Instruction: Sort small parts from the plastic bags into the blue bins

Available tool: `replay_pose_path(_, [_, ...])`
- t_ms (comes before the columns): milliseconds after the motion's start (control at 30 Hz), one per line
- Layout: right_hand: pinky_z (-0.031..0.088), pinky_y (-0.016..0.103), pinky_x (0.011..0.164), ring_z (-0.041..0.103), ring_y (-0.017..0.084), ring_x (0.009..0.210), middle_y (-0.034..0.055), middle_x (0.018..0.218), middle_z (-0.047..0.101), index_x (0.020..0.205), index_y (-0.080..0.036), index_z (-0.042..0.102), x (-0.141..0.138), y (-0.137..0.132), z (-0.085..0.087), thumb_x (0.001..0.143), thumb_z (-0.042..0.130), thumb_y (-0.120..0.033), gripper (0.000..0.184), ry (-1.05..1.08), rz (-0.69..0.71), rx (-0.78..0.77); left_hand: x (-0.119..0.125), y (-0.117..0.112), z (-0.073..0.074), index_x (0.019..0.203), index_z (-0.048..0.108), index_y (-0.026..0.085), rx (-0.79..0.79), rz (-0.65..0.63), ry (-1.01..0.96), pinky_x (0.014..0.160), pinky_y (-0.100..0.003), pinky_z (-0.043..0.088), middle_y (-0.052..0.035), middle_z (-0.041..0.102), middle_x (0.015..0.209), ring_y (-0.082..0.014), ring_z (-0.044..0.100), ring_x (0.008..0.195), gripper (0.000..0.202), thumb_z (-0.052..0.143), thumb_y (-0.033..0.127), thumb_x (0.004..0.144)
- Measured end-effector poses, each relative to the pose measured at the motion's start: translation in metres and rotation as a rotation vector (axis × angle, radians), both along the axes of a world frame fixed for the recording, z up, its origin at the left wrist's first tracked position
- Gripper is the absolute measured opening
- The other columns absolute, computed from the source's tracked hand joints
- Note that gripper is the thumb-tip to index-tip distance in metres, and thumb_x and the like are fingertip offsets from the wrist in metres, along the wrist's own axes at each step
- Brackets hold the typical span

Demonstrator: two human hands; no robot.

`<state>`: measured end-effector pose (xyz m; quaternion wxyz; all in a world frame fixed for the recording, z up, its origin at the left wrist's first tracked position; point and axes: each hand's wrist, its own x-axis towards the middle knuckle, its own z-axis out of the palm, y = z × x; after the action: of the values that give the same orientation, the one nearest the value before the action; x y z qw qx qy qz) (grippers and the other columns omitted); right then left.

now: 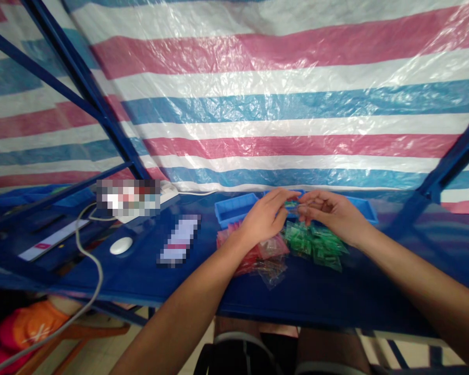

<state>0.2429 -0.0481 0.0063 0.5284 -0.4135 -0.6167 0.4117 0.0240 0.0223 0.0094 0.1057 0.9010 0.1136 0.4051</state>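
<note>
My left hand (266, 214) and my right hand (328, 212) meet above the table, fingers curled towards each other. Between their fingertips is a small clear plastic bag (293, 207), mostly covered by the fingers; its contents are too blurred to make out. Below the left wrist lies a heap of red and clear plastic packets (271, 249). Green plastic packets (316, 245) are piled under my right hand. Behind the hands stand a blue bin (234, 208) at the left and another blue bin (363, 208), partly hidden by my right hand.
On the blue table (140, 281) lie a blurred-out phone-shaped object (180, 239) and a white, mouse-like oval object (121, 245). A pale cable (97, 276) hangs over the front edge at left. Blue metal posts (113, 130) and a striped plastic sheet (281, 114) stand behind.
</note>
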Motion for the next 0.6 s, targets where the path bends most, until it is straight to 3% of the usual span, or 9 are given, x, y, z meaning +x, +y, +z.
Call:
replay_pose_path(167, [0.063,0.035,0.073,0.073,0.02,0.078,0.0039,0.092,0.079,0.098,-0.026,0.077,0.0,0.012,-0.014,0.074,0.097,-0.051,0.04,0.199,-0.072,-0.057,0.002,-0.001,-0.003,0.143,0.06,0.02,-0.052,0.01,0.04,0.104,-0.043,0.059,-0.0107,0.073,0.129,-0.025,0.072,0.116,0.052,0.052,0.008,0.093])
replay_pose_path(300, [0.065,0.035,0.08,0.075,0.019,0.08,0.0041,0.092,0.079,0.099,-0.023,0.078,-0.006,0.012,-0.018,0.075,0.097,-0.048,0.039,0.281,-0.067,-0.115,0.005,0.001,-0.005,0.127,0.071,0.02,-0.093,0.06,0.003,0.095,-0.041,0.062,-0.0093,0.078,0.117,-0.0226,0.075,0.101,0.03,0.064,0.02,0.098])
replay_pose_path(433, [0.064,0.035,0.085,0.076,0.02,0.089,0.0047,0.102,0.08,0.104,-0.024,0.081,-0.009,0.009,-0.016,0.076,0.098,-0.043,0.039,0.288,-0.012,-0.099,0.006,0.002,-0.003,0.116,0.075,0.018,-0.192,0.116,-0.081,0.087,-0.038,0.063,-0.0081,0.081,0.102,-0.0211,0.078,0.09,0.019,0.067,0.028,0.101])
replay_pose_path(600, [0.062,0.035,0.077,0.073,0.02,0.08,0.0046,0.093,0.079,0.1,-0.023,0.081,-0.005,0.014,-0.021,0.078,0.095,-0.048,0.036,0.214,-0.069,-0.059,0.007,0.002,-0.004,0.126,0.07,0.019,-0.338,0.078,-0.119,0.088,-0.037,0.065,-0.006,0.083,0.101,-0.02,0.08,0.089,0.028,0.07,0.025,0.099])
